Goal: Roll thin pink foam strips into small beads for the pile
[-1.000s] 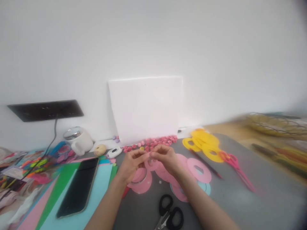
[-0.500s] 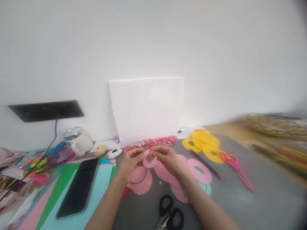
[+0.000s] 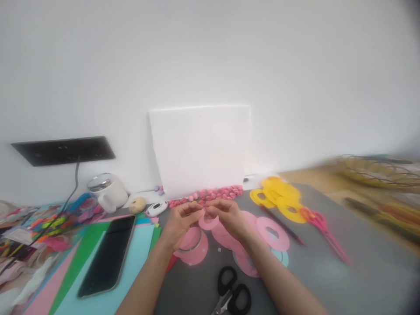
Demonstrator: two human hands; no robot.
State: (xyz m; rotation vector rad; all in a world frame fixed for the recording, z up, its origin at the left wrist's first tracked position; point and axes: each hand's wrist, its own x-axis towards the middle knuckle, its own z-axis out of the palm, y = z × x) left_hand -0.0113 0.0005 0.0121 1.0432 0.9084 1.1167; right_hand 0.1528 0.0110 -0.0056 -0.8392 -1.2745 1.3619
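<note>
Between my two hands is a pink paper ring (image 3: 208, 223), held up over the grey mat. My left hand (image 3: 181, 223) pinches its left upper edge between thumb and fingers. From the other side my right hand (image 3: 228, 216) grips the upper right edge, fingertips close to those of the left. Below my left hand lie pink paper discs (image 3: 197, 251). More pink paper rings (image 3: 273, 234) spread under and beside my right wrist, with a light blue ring (image 3: 280, 257) partly beneath them. Black-handled scissors (image 3: 231, 293) rest on the mat between my forearms.
Yellow paper rings (image 3: 280, 194), a dark pencil (image 3: 282, 225) and pink scissors (image 3: 328, 234) lie to the right. On the left a phone (image 3: 108, 256) rests on coloured paper, near a white mug (image 3: 108, 192). A white board (image 3: 201, 151) leans on the wall behind pink pieces (image 3: 219, 193).
The fingertips have shifted slightly around the pink ring, and its lower part sits a little further right. Both forearms and the surrounding things stay almost unchanged.
</note>
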